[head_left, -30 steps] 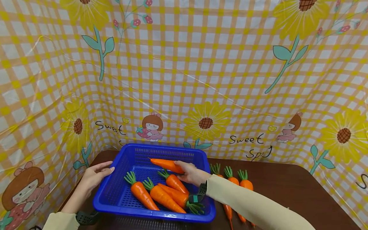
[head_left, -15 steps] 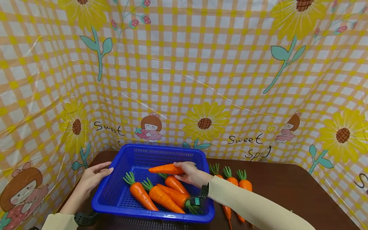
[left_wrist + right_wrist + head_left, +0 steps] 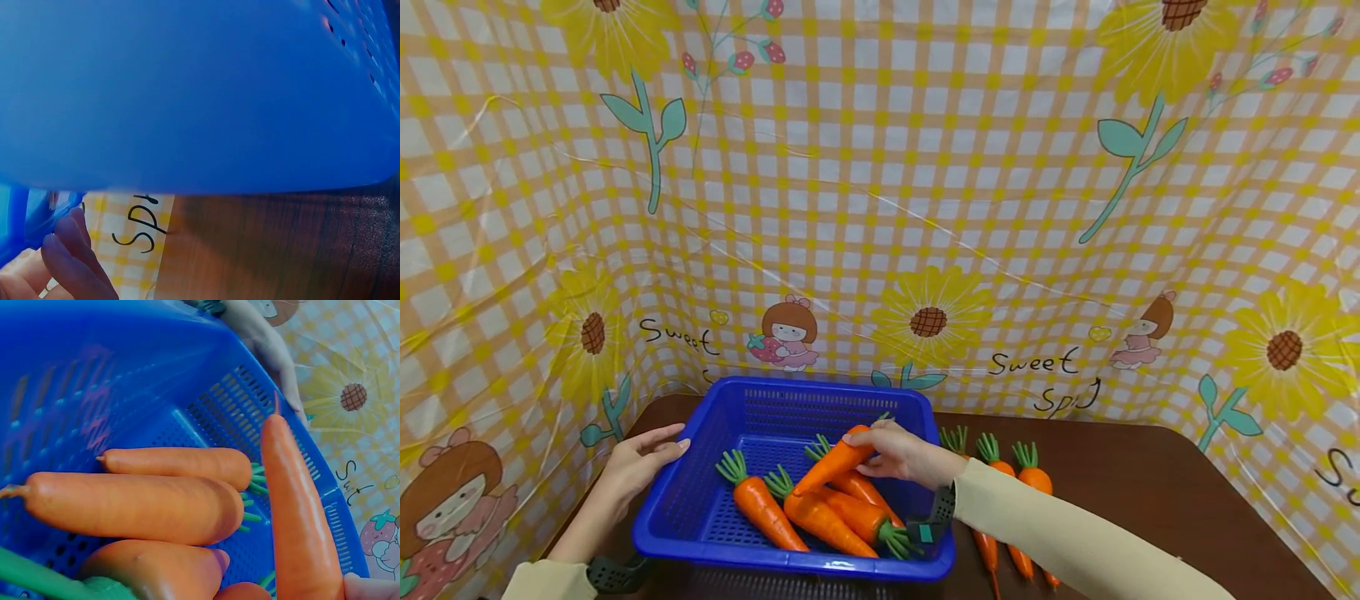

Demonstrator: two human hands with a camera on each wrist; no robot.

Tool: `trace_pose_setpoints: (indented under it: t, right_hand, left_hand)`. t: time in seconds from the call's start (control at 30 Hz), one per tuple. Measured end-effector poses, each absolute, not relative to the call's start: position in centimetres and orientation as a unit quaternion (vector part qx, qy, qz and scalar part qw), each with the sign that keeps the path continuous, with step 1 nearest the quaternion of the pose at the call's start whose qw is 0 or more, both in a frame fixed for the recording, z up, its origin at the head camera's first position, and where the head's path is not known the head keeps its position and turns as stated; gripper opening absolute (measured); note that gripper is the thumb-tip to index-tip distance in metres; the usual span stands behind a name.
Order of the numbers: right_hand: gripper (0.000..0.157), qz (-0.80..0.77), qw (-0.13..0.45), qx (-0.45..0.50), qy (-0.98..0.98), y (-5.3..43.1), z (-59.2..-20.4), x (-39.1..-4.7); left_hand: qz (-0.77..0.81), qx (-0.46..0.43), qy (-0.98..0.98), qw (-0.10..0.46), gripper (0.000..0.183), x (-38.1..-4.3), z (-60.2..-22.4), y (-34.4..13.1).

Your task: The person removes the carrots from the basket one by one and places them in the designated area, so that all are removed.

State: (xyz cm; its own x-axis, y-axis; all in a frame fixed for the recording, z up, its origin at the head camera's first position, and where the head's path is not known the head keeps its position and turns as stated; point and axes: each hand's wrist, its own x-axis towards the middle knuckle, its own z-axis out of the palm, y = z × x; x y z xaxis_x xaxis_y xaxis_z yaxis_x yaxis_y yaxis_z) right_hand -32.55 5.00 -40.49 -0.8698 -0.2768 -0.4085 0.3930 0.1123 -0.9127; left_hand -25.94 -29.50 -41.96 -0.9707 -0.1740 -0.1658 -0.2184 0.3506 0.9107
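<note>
My right hand [image 3: 898,454] pinches an orange carrot [image 3: 835,462] near its leafy end, holding it over the blue plastic basket [image 3: 790,567]. The carrot slants with its tip down to the left; some green shows behind the fingers. In the right wrist view the held carrot [image 3: 300,512] stands large beside other carrots [image 3: 137,503]. Several carrots [image 3: 767,510] lie in the basket, overlapping toward its right side. My left hand [image 3: 628,467] rests at the basket's left rim, fingers extended along the outside. The left wrist view shows its fingers [image 3: 78,250] beside the blue wall.
Three carrots [image 3: 1033,479] lie side by side on the dark brown table [image 3: 1120,500], just right of the basket and partly behind the right forearm. A checked, flower-printed sheet [image 3: 850,208] hangs round the table's back and sides.
My right hand has turned the carrot, so its tip has swung from pointing left to pointing down and left over the other carrots. The left hand stays at the rim.
</note>
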Motion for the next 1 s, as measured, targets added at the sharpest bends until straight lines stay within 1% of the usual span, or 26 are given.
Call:
trace_pose_setpoints:
  t: [0.1, 0.2, 0.27, 0.47, 0.73, 1.0]
  right_hand:
    - [0.025, -0.644, 0.253, 0.025, 0.721, 5.3, -40.4, -32.3]
    - [0.040, -0.636, 0.256, 0.024, 0.727, 5.4, -40.4, -32.2]
    - [0.047, -0.639, 0.257, 0.028, 0.725, 5.5, -40.4, -32.1]
    - [0.057, -0.649, 0.243, 0.037, 0.720, 5.6, -40.3, -31.7]
    - [0.053, -0.671, 0.223, 0.055, 0.705, 5.7, -40.3, -31.6]
    - [0.047, -0.681, 0.252, 0.082, 0.682, 5.7, -40.1, -31.3]
  left_hand:
    - [0.557, -0.121, 0.822, 0.021, 0.069, -25.9, -41.9, -29.5]
    - [0.555, -0.121, 0.823, 0.021, 0.069, -25.9, -41.9, -29.5]
    - [0.555, -0.121, 0.822, 0.022, 0.069, -25.8, -41.8, -29.5]
    - [0.565, -0.120, 0.816, 0.026, 0.069, -25.9, -41.8, -29.5]
    - [0.555, -0.120, 0.823, 0.020, 0.068, -25.8, -41.8, -29.4]
    - [0.555, -0.120, 0.823, 0.016, 0.067, -25.8, -41.8, -29.4]
